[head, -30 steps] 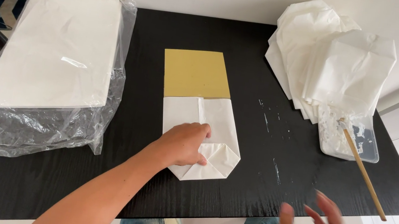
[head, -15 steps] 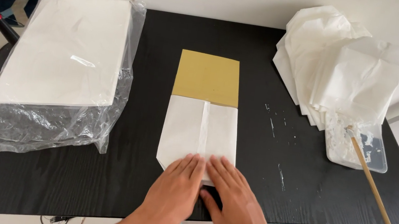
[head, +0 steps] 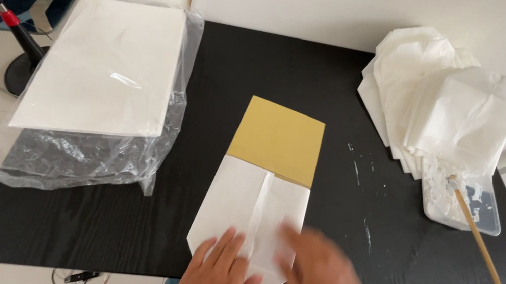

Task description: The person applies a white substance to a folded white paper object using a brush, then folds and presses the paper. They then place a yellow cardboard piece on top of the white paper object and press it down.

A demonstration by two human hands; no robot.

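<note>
Left hand: my left hand lies flat, fingers spread, on the lower end of the folded white paper, apparently to pin the folds down.
Right hand: my right hand is open and blurred, palm down over the paper's lower right corner; clamped on nothing.
Paper position: at 6 o'clock on the black worktop, its upper end overlapping the yellow card at centre.
Plastic bag: at 9 o'clock, open, holding a stack of white sheets.
Tray: at 3 o'clock, clear, with white paste residue; a wooden stick rests in it.
Finished pile: white folded pieces at 2 o'clock, just beside the tray.
</note>
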